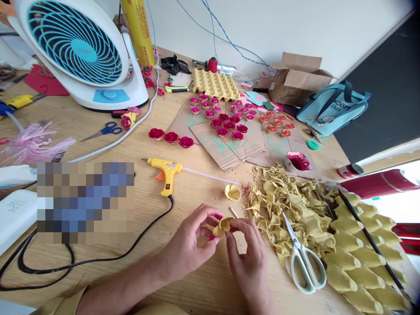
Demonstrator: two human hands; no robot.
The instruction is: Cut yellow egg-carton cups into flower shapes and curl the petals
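Note:
Between both hands I hold a small yellow egg-carton flower cup [222, 226] just above the table. My left hand [197, 234] grips it from the left, with pink stain on the fingertips. From the right, the fingers of my right hand [246, 245] pinch its edge. Behind it on the table stands another yellow flower cup [232, 192]. A yellow hot glue gun [166, 173] lies to the left, a pale glue stick trailing from its back. White-handled scissors [303, 262] rest to the right, against a heap of torn egg-carton scraps [278, 201].
Painted paper roses [226, 124] sit in groups on cardboard sheets [215, 151]. An egg tray [364, 253] lies at right, and another egg tray [215, 85] at the back. A fan [82, 52], a cup of red paint [298, 162] and a blue bag [331, 109] stand around.

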